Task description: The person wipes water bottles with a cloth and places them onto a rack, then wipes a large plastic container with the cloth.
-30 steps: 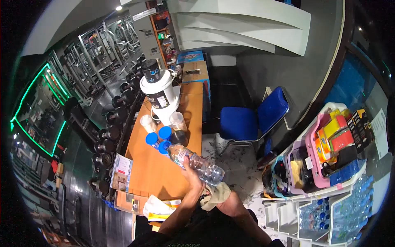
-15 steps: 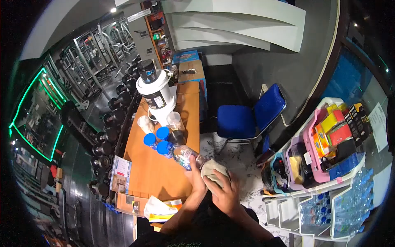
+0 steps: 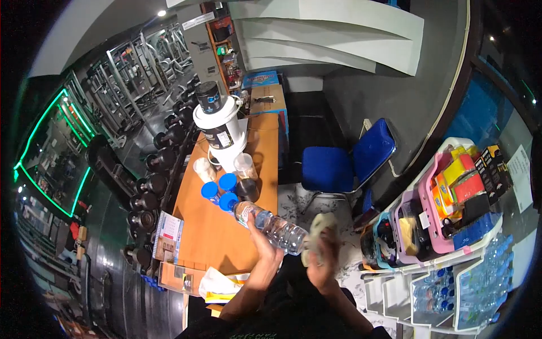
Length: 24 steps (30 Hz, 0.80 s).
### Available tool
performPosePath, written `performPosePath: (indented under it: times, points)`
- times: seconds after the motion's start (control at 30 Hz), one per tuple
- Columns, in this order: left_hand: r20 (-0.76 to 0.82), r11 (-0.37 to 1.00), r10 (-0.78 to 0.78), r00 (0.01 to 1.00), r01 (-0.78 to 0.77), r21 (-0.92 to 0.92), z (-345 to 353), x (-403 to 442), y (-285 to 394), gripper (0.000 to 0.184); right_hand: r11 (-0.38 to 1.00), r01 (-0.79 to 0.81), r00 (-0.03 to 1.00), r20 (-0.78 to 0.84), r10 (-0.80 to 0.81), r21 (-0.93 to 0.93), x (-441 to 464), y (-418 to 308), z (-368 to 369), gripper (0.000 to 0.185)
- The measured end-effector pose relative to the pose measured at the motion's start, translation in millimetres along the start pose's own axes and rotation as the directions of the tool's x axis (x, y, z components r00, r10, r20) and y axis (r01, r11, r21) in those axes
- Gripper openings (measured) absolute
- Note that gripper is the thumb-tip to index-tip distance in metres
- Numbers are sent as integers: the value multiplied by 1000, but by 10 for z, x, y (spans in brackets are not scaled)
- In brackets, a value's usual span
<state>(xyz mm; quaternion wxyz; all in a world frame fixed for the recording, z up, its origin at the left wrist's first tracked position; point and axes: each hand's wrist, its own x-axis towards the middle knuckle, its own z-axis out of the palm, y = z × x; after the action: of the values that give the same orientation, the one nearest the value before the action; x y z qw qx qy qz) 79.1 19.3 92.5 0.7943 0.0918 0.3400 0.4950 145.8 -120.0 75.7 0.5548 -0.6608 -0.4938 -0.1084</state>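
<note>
A clear plastic water bottle (image 3: 282, 233) lies slantwise in the air over the table's right edge, its base toward the lower right. My left hand (image 3: 263, 248) is closed around it from below, near the label at its upper-left part. Close to the bottle's base, my right hand (image 3: 323, 259) grips a pale cloth (image 3: 323, 222); the hand is smeared by motion. A small gap seems to lie between the cloth and the base. Just past the bottle's other end stand three blue-capped containers, the nearest with its blue cap (image 3: 228, 201) beside the bottle.
On the wooden table (image 3: 214, 243) are a white bucket (image 3: 219, 127) with a black tub (image 3: 209, 97) on top, plastic cups, a desk calendar (image 3: 168, 233) and a yellow-white packet (image 3: 223, 285). A blue chair (image 3: 327, 168) stands beyond. Baskets (image 3: 432, 209) and bottle racks (image 3: 435, 294) are right.
The cloth has come off the bottle's base and moved right with my right hand. The bottle now shows its full length, still in my left hand.
</note>
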Motion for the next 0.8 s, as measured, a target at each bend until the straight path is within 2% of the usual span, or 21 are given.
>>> performPosePath:
  times: [0.1,0.23,0.33,0.37,0.47,0.5,0.53,0.6,0.7,0.73,0.8]
  points:
    - [107,997,-45,993,52,-64,-34,42,35,53,1000,1,992,126,-5,25,76,-159,5,47]
    - [83,996,-47,995,52,-66,-77,97,147,60,997,1,954,298,-23,71,-126,-108,-8,42]
    - [115,997,44,992,-36,-71,-120,136,212,62,979,-95,942,334,29,181,-98,-124,-40,39]
    - [37,993,98,994,-96,-65,-2,23,234,62,964,-159,955,282,96,213,-45,-159,-40,40]
    - [31,994,65,997,-61,-95,-95,58,203,55,995,-72,989,132,63,63,161,-310,-28,37]
    - [62,995,63,996,-58,-82,-118,57,174,56,991,-68,973,229,40,114,138,-321,-9,41]
    - [75,995,33,997,-25,-100,-143,70,162,57,999,19,956,293,-32,49,208,-430,-37,41]
    - [104,990,-25,994,39,-132,-159,93,173,58,993,116,942,315,-119,28,135,-387,-19,43]
    - [101,987,-60,993,74,-144,-165,79,211,64,986,159,934,318,-163,40,28,-271,-11,45]
    - [114,987,-64,991,80,-139,-177,91,210,66,991,129,941,312,-133,34,31,-264,-13,45]
    - [71,995,10,997,-3,-100,-179,115,176,63,998,62,951,301,-67,25,70,-287,-28,45]
